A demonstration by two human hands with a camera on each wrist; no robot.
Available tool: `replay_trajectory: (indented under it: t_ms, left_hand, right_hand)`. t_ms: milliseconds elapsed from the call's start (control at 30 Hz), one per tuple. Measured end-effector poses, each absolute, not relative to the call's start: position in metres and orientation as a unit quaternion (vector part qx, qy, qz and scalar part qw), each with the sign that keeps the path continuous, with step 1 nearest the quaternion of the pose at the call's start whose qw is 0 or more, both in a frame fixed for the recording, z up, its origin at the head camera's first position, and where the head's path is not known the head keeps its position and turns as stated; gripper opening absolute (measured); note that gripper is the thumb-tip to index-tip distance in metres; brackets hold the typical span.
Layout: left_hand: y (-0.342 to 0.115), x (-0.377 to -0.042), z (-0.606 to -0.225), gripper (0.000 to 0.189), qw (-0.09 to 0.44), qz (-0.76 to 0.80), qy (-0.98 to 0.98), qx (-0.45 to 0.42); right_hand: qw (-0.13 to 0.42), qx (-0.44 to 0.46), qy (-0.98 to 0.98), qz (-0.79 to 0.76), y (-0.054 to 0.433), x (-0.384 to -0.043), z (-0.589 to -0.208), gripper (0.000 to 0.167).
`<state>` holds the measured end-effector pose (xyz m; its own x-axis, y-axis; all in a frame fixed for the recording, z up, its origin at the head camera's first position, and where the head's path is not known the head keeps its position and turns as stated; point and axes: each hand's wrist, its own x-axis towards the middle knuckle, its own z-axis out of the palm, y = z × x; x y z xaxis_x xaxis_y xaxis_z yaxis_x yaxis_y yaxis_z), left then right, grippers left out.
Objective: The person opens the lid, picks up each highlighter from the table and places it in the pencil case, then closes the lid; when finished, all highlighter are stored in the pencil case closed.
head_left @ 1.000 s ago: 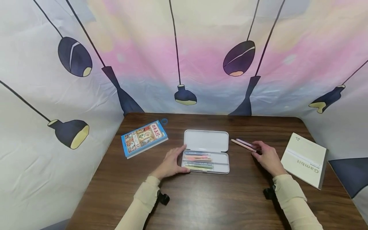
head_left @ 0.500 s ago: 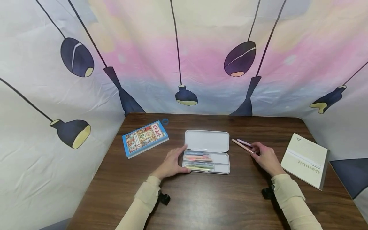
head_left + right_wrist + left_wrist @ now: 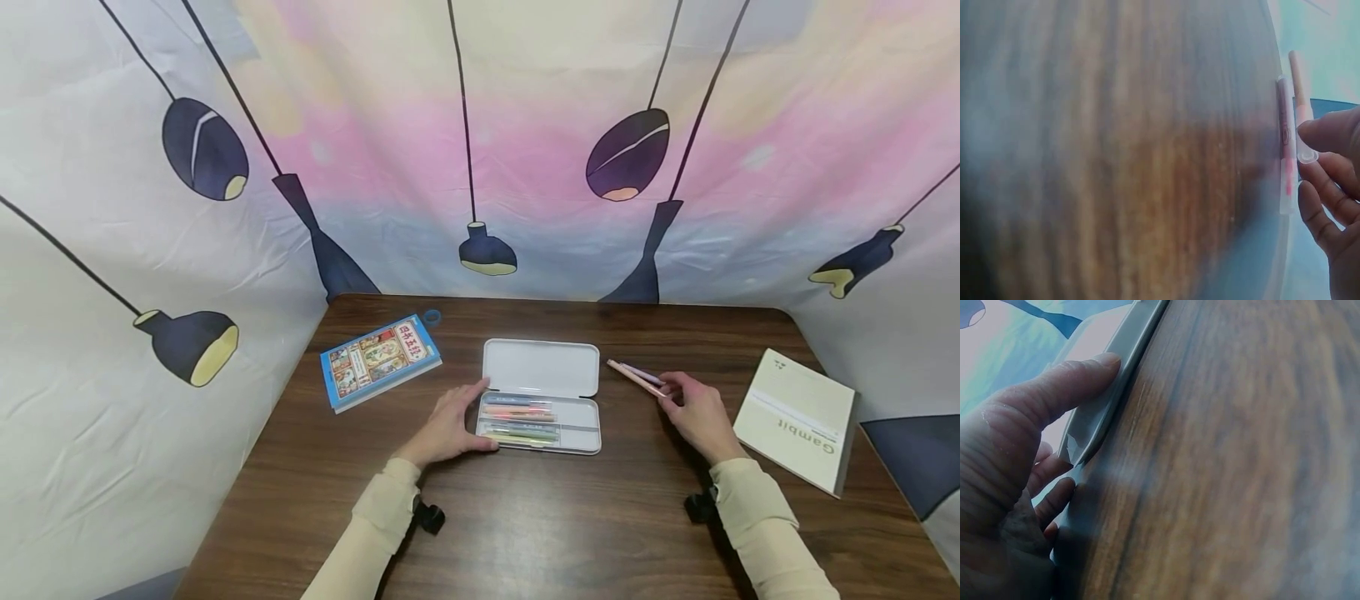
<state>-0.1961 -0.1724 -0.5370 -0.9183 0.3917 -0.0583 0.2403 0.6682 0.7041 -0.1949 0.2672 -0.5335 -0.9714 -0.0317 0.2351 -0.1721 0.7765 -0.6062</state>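
Note:
An open white pencil case [image 3: 577,437] stands mid-table, its lid [image 3: 540,367] folded back. Clear-barrelled pens [image 3: 517,412] in blue, orange and green tones lie in its left half. My left hand [image 3: 446,425] holds the case's left end, thumb along the front wall and fingers round the side. To the right of the case, my right hand [image 3: 697,410] pinches a peach pen [image 3: 1299,81] near its clear end, between thumb and fingers. A purple-pink pen [image 3: 1285,119] lies on the table right beside it, close to the fingertips.
At the left lies a blue book [image 3: 381,362] with a picture cover, a small blue ring [image 3: 432,317] behind it. A cream "Gambit" notebook [image 3: 797,421] lies to the right of my right hand. A lamp-patterned cloth [image 3: 555,150] hangs behind the table.
The peach pen has shifted slightly right and back in my right hand, its far tip now nearer the purple-pink pen's tip. My left hand has stayed on the case.

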Motion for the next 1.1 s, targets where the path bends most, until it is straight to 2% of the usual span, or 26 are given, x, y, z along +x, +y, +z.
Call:
replay_trajectory:
  t_ms: [133, 300, 533, 667, 1100]
  left_hand:
    - [-0.173, -0.196, -0.537, 0.11, 0.104, 0.37, 0.907, 0.172]
    - [-0.174, -0.195, -0.537, 0.11, 0.107, 0.372, 0.907, 0.168]
    - [-0.175, -0.196, -0.538, 0.111, 0.101, 0.372, 0.907, 0.17]
    - [-0.175, -0.196, -0.538, 0.111, 0.101, 0.371, 0.907, 0.171]
    - [-0.172, -0.197, -0.54, 0.111, 0.099, 0.366, 0.908, 0.179]
  right_hand:
    - [0.129, 0.063, -0.934, 0.328, 0.267, -0.194, -0.531, 0.026]
    - [0.185, 0.075, -0.924, 0.326, 0.263, -0.194, -0.527, 0.025]
    - [0.246, 0.123, -0.902, 0.334, 0.238, -0.195, -0.51, 0.026]
    - [0.246, 0.164, -0.897, 0.329, 0.217, -0.197, -0.508, 0.026]
    - [0.154, 0.26, -0.894, 0.332, 0.155, -0.192, -0.527, 0.027]
